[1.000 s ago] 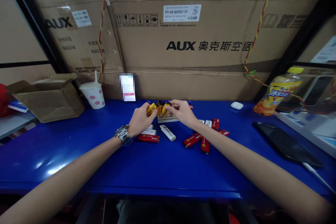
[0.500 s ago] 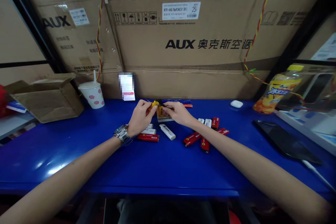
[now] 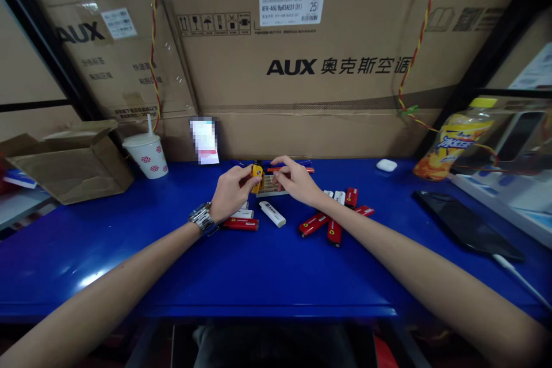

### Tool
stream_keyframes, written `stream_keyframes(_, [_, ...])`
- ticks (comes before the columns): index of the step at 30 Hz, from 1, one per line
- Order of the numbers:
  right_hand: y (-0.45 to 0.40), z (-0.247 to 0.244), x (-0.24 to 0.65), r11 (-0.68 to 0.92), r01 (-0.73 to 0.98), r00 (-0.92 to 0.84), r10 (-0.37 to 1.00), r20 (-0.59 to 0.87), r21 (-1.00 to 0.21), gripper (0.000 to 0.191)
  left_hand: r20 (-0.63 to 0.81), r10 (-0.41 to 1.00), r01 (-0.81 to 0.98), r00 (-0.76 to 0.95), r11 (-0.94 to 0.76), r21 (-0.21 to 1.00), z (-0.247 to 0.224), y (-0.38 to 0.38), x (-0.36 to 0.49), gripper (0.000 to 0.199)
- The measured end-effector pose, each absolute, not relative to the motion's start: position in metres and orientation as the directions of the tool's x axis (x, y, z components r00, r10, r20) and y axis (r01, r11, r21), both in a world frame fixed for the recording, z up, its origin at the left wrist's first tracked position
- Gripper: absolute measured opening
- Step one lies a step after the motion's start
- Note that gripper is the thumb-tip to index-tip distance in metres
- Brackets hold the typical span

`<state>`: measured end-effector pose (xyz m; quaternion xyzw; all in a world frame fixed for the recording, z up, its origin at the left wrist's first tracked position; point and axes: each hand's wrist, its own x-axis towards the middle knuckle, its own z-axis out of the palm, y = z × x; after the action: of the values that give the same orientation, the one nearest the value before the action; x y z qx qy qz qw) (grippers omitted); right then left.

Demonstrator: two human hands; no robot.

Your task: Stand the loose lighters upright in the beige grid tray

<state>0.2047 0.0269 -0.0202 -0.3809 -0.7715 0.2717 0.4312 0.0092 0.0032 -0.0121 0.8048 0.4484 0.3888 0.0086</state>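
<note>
My left hand [image 3: 234, 191], with a metal watch on its wrist, is closed around a yellow lighter [image 3: 257, 176] held upright. The lighter is at the left end of a pale tray with small compartments [image 3: 269, 184]. Over the tray's right part hovers my right hand [image 3: 297, 183], index finger stretched out and the others loosely bent; nothing shows in it. A white lighter [image 3: 272, 214] lies in front of the tray. Below my left hand lies a red lighter [image 3: 241, 224] beside white ones, partly hidden. Several red lighters [image 3: 314, 224] and white ones lie under my right forearm.
Blue and red pens [image 3: 308, 169] lie behind the tray. A lit phone [image 3: 204, 141] leans on the large carton [image 3: 336, 132]. At left stand a paper cup [image 3: 146, 155] and an open box [image 3: 77, 167]; at right, an earbud case [image 3: 386, 165], a drink bottle [image 3: 457, 141] and a black phone [image 3: 468, 224].
My right hand has drawn back from the yellow lighter and its fingers have spread, uncovering the tray's compartments. My left hand still holds the lighter. The view has shifted slightly.
</note>
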Motion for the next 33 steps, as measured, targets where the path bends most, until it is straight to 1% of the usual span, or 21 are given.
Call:
stream_keyframes(2, [0.029,-0.022,0.21,0.564,0.37,-0.332,0.823,0.462,-0.738,0.023,0.623,0.732,0.717,0.275,-0.588,0.374,-0.014,0.004,0.011,0.013])
stream_keyframes(4, [0.03,-0.023,0.213,0.574,0.393,-0.338,0.817,0.467,-0.719,0.025,0.629,0.738,0.698,0.244,-0.584,0.415,-0.016,0.006,0.012,0.01])
stream_keyframes(7, [0.028,-0.021,0.215,0.604,0.421,-0.368,0.796,0.481,-0.677,0.023,0.638,0.742,0.68,0.205,-0.577,0.453,-0.02,0.009,0.014,0.018])
stream_keyframes(9, [0.024,-0.018,0.213,0.621,0.432,-0.385,0.783,0.488,-0.654,0.021,0.634,0.744,0.693,0.21,-0.571,0.44,-0.022,0.01,0.014,0.022])
stream_keyframes(11, [0.019,-0.015,0.211,0.63,0.44,-0.403,0.776,0.485,-0.641,0.019,0.615,0.755,0.694,0.229,-0.569,0.44,-0.022,0.011,0.013,0.022])
stream_keyframes(13, [0.014,-0.012,0.209,0.638,0.444,-0.447,0.766,0.462,-0.629,0.018,0.592,0.763,0.691,0.259,-0.575,0.438,-0.022,0.011,0.013,0.016])
stream_keyframes(15, [0.009,-0.01,0.209,0.652,0.458,-0.495,0.751,0.436,-0.604,0.017,0.586,0.756,0.698,0.293,-0.587,0.409,-0.021,0.011,0.013,0.009])
stream_keyframes(19, [0.004,-0.009,0.208,0.7,0.499,-0.559,0.711,0.428,-0.511,0.019,0.567,0.75,0.728,0.339,-0.591,0.346,-0.02,0.01,0.015,0.009])
stream_keyframes(21, [0.001,-0.008,0.207,0.716,0.526,-0.593,0.695,0.406,-0.458,0.017,0.526,0.769,0.759,0.363,-0.572,0.312,-0.018,0.01,0.014,0.012])
stream_keyframes(23, [-0.004,-0.006,0.206,0.714,0.579,-0.611,0.7,0.37,-0.393,0.015,0.477,0.779,0.79,0.407,-0.563,0.244,-0.015,0.01,0.011,0.017])
stream_keyframes(24, [-0.007,-0.004,0.205,0.705,0.613,-0.616,0.709,0.344,-0.355,0.017,0.449,0.774,0.797,0.446,-0.572,0.195,-0.012,0.009,0.009,0.02])
stream_keyframes(26, [-0.013,-0.001,0.204,0.679,0.681,-0.622,0.734,0.272,-0.276,0.028,0.38,0.745,0.779,0.548,-0.62,0.092,-0.006,0.009,0.003,0.025])
stream_keyframes(28, [-0.019,0.003,0.203,0.646,0.735,-0.617,0.763,0.194,-0.207,0.037,0.298,0.718,0.743,0.63,-0.668,0.038,0.001,0.009,-0.004,0.028])
stream_keyframes(29, [-0.022,0.004,0.202,0.637,0.75,-0.616,0.771,0.162,-0.179,0.038,0.252,0.717,0.734,0.65,-0.678,0.039,0.005,0.009,-0.009,0.028])
stream_keyframes(31, [-0.025,0.006,0.202,0.634,0.761,-0.623,0.773,0.121,-0.134,0.035,0.135,0.741,0.74,0.657,-0.669,0.072,0.011,0.012,-0.022,0.029])
stream_keyframes(33, [-0.024,0.005,0.203,0.646,0.756,-0.638,0.764,0.097,-0.106,0.029,0.002,0.794,0.786,0.608,-0.602,0.143,0.017,0.016,-0.036,0.033])
